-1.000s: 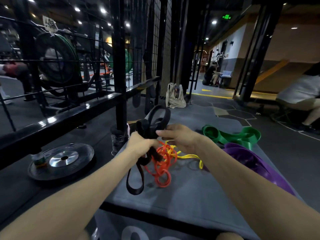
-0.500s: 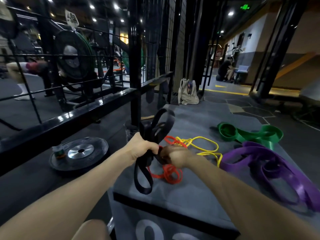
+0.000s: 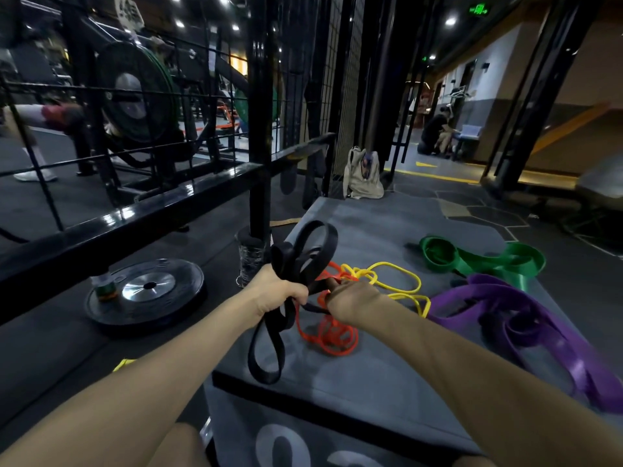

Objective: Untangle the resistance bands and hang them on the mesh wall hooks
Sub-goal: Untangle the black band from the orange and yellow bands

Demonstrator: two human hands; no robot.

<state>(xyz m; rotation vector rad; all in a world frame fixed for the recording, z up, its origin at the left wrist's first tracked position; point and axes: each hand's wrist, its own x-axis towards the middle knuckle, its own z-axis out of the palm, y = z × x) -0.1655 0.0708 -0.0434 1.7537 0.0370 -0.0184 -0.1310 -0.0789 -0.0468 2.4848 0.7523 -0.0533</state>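
Black band half out of the tangle

Our left hand gripped the bunched black band above the counter; our right hand, just beside it, pinched a strand where it met the orange band, whose loops lay below.

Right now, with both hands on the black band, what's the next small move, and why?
Probably lift the black band up and left with the left hand while the right hand pulls its strand clear of the orange band. The black band's loops sit against the orange and yellow band tangle on the grey box, so it likely isn't free to hang yet.
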